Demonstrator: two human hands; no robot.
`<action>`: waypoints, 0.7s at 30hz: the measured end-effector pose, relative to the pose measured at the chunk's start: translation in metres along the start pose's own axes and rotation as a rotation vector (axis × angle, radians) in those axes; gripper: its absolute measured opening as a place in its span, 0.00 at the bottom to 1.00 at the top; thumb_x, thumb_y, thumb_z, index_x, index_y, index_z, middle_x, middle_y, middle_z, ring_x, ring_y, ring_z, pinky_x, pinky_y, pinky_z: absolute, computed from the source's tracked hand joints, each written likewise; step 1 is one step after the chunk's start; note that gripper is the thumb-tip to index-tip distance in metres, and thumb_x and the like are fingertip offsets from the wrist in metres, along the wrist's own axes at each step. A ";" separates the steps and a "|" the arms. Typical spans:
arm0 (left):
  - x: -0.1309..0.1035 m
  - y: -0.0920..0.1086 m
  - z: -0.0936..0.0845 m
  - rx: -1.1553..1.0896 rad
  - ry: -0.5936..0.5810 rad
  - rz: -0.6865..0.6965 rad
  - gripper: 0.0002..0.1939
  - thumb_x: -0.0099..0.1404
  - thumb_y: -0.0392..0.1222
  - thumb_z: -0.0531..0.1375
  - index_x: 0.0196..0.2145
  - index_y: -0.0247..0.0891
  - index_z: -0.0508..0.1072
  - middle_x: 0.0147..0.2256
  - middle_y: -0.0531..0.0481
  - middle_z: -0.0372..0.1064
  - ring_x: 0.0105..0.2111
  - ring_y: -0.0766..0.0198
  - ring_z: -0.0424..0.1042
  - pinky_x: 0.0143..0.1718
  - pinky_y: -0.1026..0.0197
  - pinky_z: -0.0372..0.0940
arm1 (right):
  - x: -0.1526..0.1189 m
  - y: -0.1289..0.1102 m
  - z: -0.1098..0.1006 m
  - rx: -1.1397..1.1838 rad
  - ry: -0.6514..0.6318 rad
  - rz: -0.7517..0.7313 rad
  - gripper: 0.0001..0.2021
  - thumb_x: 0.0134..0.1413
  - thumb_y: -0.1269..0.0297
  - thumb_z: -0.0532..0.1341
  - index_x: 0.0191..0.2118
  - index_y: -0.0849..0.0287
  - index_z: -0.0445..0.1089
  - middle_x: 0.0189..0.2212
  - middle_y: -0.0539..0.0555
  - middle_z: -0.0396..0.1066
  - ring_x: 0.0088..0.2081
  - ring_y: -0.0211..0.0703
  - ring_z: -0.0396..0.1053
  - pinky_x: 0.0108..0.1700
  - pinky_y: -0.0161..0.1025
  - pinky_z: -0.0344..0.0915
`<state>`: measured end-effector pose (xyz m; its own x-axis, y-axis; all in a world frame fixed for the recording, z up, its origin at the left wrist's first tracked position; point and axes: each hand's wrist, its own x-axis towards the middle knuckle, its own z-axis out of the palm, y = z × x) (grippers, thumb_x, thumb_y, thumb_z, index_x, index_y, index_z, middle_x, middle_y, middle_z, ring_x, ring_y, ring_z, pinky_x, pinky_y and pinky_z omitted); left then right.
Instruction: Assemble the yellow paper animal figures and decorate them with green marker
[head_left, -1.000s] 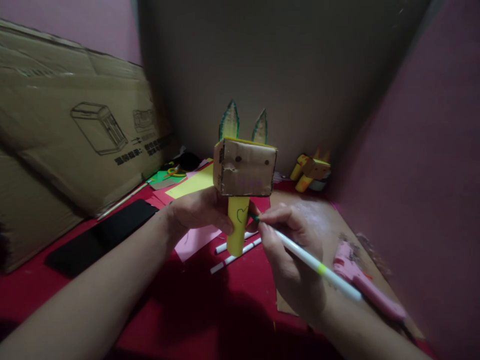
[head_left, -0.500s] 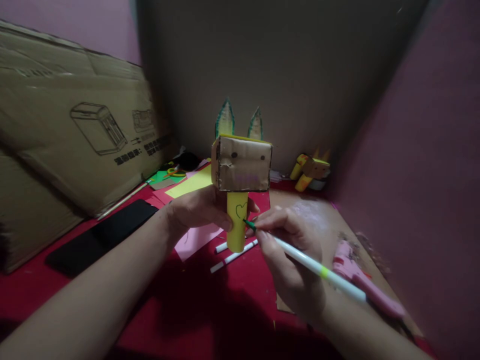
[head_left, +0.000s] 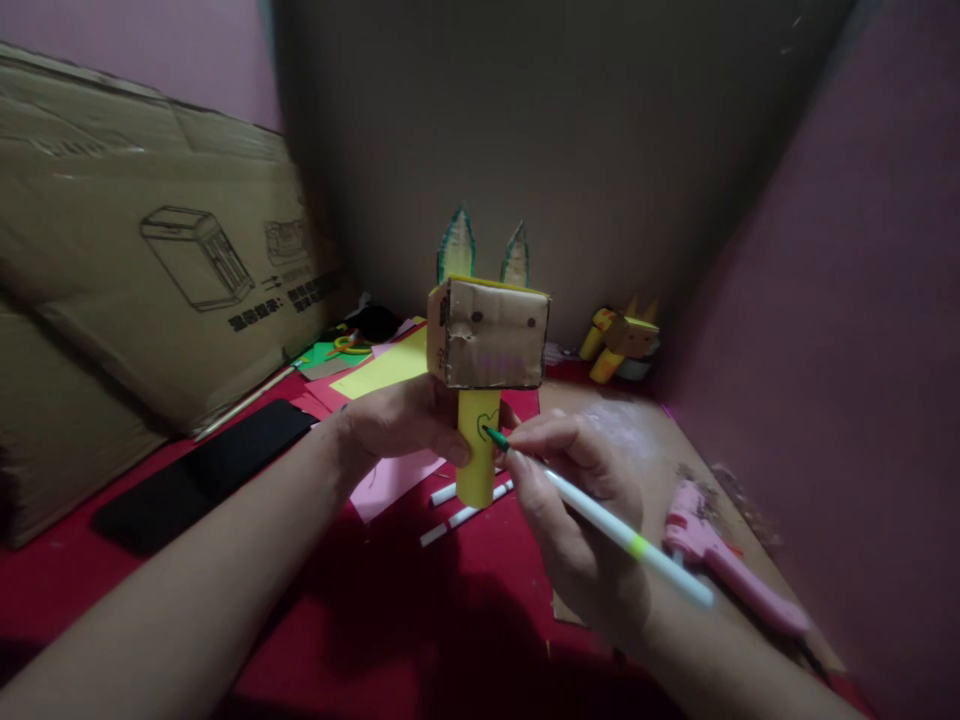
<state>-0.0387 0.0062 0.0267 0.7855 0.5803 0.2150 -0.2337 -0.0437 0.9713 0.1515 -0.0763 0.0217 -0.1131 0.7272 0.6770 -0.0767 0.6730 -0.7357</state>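
A cardboard animal figure (head_left: 499,340) is held upright in front of me, with a boxy head, two dot eyes and two pointed ears edged in green. Below the head is a yellow paper tube (head_left: 477,480) bearing a green heart outline. My left hand (head_left: 412,420) is closed around the tube from the left, its thumb on the front; some of its fingers are hidden behind. In my right hand (head_left: 574,490) a white marker (head_left: 611,525) with a green tip is pinched, and the tip is at the heart drawing on the tube.
White markers (head_left: 457,518) and pink paper (head_left: 390,485) lie on the red tabletop (head_left: 360,620) beneath. On the left are a black phone (head_left: 202,470) and a large cardboard box (head_left: 150,260). A pink glue gun (head_left: 727,565) lies right; another animal figure (head_left: 622,340) stands behind.
The figure has shifted slightly right and down in my left hand. The marker's tip has moved up and a little left along the heart, and its rear end has swung left.
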 end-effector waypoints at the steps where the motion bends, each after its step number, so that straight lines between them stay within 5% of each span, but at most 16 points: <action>1: 0.000 0.000 0.000 0.010 0.004 -0.005 0.19 0.49 0.26 0.70 0.40 0.35 0.81 0.36 0.49 0.80 0.36 0.61 0.78 0.38 0.66 0.71 | 0.000 -0.001 0.001 0.001 0.001 -0.001 0.05 0.56 0.73 0.60 0.35 0.55 0.69 0.27 0.46 0.66 0.25 0.33 0.63 0.22 0.31 0.57; 7: 0.000 0.001 0.000 0.029 0.035 -0.010 0.17 0.48 0.28 0.71 0.38 0.34 0.80 0.34 0.50 0.79 0.33 0.62 0.77 0.38 0.65 0.71 | 0.002 -0.002 0.001 -0.044 -0.008 -0.010 0.06 0.55 0.74 0.60 0.33 0.55 0.68 0.23 0.43 0.61 0.19 0.28 0.57 0.20 0.30 0.56; 21: 0.000 0.004 0.005 0.034 0.042 0.008 0.19 0.50 0.26 0.70 0.40 0.36 0.81 0.34 0.50 0.80 0.33 0.64 0.77 0.38 0.65 0.71 | 0.002 -0.001 -0.001 -0.064 -0.018 0.011 0.05 0.54 0.74 0.60 0.32 0.56 0.68 0.23 0.44 0.63 0.21 0.30 0.59 0.20 0.31 0.57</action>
<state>-0.0372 0.0021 0.0312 0.7587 0.6135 0.2191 -0.2197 -0.0757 0.9726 0.1520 -0.0756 0.0237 -0.1312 0.7323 0.6682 -0.0115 0.6729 -0.7397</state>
